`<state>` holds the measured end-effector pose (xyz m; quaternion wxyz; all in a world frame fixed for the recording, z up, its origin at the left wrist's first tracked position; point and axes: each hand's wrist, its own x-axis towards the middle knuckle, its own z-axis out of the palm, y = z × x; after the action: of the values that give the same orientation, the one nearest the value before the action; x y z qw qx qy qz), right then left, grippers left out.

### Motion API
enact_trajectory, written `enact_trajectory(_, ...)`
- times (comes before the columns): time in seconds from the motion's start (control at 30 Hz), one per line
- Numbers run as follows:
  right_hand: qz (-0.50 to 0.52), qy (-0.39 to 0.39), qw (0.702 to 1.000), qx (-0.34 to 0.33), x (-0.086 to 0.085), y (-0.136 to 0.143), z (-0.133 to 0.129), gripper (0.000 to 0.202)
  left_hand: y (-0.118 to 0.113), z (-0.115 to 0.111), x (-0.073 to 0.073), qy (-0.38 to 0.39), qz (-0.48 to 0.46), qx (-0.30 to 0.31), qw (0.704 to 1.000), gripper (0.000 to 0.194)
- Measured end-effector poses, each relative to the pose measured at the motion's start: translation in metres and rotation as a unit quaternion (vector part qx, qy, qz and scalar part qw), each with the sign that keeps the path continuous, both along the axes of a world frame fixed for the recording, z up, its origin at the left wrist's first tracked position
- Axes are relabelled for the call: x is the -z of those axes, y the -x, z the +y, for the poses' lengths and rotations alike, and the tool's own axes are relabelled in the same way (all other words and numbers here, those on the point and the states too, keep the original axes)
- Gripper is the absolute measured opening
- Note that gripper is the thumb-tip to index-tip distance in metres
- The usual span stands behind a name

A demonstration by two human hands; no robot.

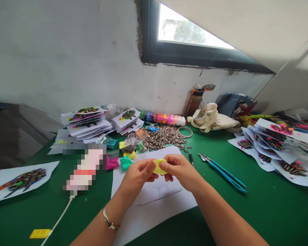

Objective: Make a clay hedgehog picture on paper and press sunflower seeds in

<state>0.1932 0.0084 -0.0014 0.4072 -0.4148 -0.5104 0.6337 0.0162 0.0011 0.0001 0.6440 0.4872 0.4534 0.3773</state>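
While the left grip (137, 172) and right grip (182, 169) pinch a yellow piece (159, 167) between them, fingers closed on its edges, we get a fine look at the green desk (220, 218) beneath. That piece is up over the paper (133, 223), and on top of the paper lies a smaller sheet (161, 194) with pencil lines! Just beyond, dark striped seeds (166, 136) spread in a heap, bags of colour (112, 162) crowding their left side. Out right, a blue tool (226, 176) lies at a slant, a pen (191, 159) near it. Cards stack up on both flanks, the left pile (88, 128) and the right pile (277, 143), plus a lone bird card (28, 181) at far left. To the back now: a bottle (194, 102) tilts by a cloth bag (210, 118), the grey wall (66, 51) scuffed behind, and a dark-framed window (187, 29) lets in bright light, partly cut off by a slanting pale panel (246, 27).
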Motion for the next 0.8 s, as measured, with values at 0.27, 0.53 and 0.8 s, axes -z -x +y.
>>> enact_trajectory(0.27, -0.009, 0.035, 0.999, -0.012, 0.0, 0.002, 0.001, 0.05, -0.001, 0.001, -0.002, -0.024, 0.029, -0.023, 0.999, 0.03)
enact_trajectory(0.53, 0.021, 0.064, 0.997, -0.032, 0.006, 0.006, -0.001, 0.037, -0.002, 0.0, -0.003, -0.026, 0.014, -0.012, 1.0, 0.036)
enact_trajectory(0.8, 0.03, 0.034, 0.999, 0.005, 0.003, 0.005, 0.001, 0.03, -0.001, 0.0, 0.0, -0.046, 0.049, -0.028, 0.997, 0.032)
